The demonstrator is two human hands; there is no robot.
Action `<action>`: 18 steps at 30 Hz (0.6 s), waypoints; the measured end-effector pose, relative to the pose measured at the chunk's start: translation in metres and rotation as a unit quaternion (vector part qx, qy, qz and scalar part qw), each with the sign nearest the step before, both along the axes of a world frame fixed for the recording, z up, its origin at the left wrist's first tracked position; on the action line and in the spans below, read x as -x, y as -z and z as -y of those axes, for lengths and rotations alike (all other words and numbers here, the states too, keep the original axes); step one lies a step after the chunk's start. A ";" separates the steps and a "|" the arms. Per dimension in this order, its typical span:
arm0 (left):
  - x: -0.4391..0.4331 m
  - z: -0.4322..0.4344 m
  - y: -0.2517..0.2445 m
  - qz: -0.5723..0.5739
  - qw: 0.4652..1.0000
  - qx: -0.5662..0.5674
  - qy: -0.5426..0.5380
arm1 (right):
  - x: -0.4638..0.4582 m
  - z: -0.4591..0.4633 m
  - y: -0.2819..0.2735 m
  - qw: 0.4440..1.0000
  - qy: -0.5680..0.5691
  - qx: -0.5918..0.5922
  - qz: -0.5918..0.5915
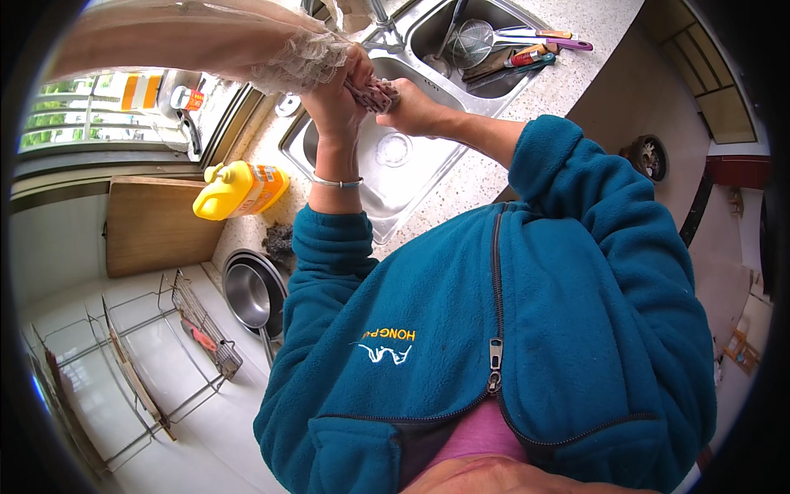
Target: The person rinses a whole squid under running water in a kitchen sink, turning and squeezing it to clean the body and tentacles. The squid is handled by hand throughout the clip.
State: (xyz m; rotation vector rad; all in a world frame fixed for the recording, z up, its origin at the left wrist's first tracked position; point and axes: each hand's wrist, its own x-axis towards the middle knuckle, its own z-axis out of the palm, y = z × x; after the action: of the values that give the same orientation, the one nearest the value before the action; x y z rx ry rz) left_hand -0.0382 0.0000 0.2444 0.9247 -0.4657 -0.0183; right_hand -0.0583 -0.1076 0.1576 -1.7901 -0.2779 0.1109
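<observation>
Both hands grip a bunched, patterned cloth (pixel 374 96) above the near basin of a stainless steel sink (pixel 390 197). My left hand (pixel 336 99) is shut around its left end, with a silver bangle (pixel 336 183) on that wrist. My right hand (pixel 415 110) clasps the other end, its fingers curled. Between the hands the cloth is gathered into tight folds. Just behind it stands the metal faucet (pixel 387 38). The lace edge of a pale pink curtain (pixel 305 58) hangs right by my left hand and partly overlaps it in view.
The second basin (pixel 426 37) holds a wire skimmer (pixel 474 44), a ladle and several handled utensils. Left of the sink stand a yellow jug (pixel 241 190), a wooden cutting board (pixel 160 228) and nested metal pots (pixel 247 293). A wire rack (pixel 207 346) is mounted on the tiled wall.
</observation>
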 end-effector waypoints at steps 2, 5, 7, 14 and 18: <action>0.000 -0.001 0.001 0.000 1.000 -0.007 0.002 | 0.000 0.000 0.001 1.000 0.001 -0.002 -0.009; -0.001 -0.002 0.002 -0.004 1.000 0.008 0.004 | -0.001 -0.002 0.003 1.000 0.001 -0.009 -0.013; -0.001 -0.002 0.002 0.001 1.000 0.013 0.012 | -0.001 -0.002 0.003 1.000 -0.001 -0.011 -0.011; -0.002 -0.002 0.006 -0.014 1.000 0.024 -0.008 | 0.000 -0.004 0.000 1.000 0.005 0.009 -0.021; -0.008 -0.007 0.016 -0.017 1.000 0.000 -0.005 | -0.003 0.002 0.001 0.999 -0.043 0.008 -0.026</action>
State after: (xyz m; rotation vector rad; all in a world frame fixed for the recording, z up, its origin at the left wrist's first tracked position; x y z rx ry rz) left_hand -0.0301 0.0070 0.2288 0.9258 -0.4293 -0.0253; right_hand -0.0556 -0.1096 0.1568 -1.7889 -0.3172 0.2199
